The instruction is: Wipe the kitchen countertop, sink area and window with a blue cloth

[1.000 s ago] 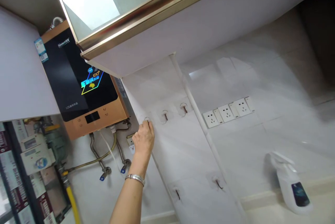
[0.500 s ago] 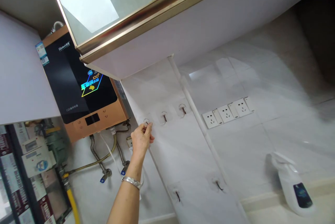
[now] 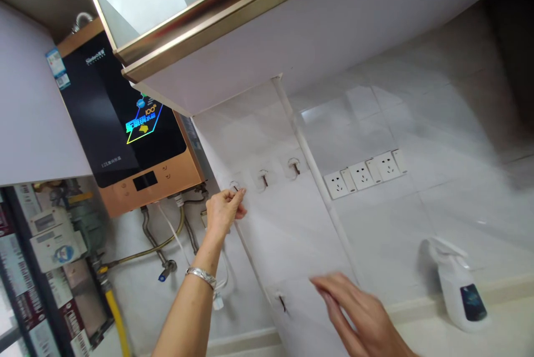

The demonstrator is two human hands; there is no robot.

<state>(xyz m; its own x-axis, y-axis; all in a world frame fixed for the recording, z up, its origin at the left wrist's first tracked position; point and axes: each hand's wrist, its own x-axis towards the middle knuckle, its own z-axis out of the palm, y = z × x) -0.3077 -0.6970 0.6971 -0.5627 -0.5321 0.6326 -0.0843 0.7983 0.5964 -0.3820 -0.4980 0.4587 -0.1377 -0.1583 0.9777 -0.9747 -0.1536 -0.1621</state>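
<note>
My left hand (image 3: 225, 209), with a silver bangle on the wrist, is closed in a pinch at the wall hook (image 3: 236, 187) on the left of the upper row. This hook has a clear adhesive backing and is partly covered by my fingertips. Beside it on the white tiled column are a middle hook (image 3: 264, 179) and a right hook (image 3: 295, 168). My right hand (image 3: 359, 312) is at the lower right, slightly blurred, fingers stretched out and nothing visible in them. It is nearest to a lower hook (image 3: 282, 304) and does not touch it.
A black and copper water heater (image 3: 129, 123) hangs at the left, with hoses and valves beneath it. A wall cabinet (image 3: 233, 18) juts out above. Sockets (image 3: 362, 174) line the right wall. A white spray bottle (image 3: 461, 287) stands on the counter at right.
My right hand has come into view from below and now covers the lower right hook. My left hand stays at the same hook. The view has shifted slightly.
</note>
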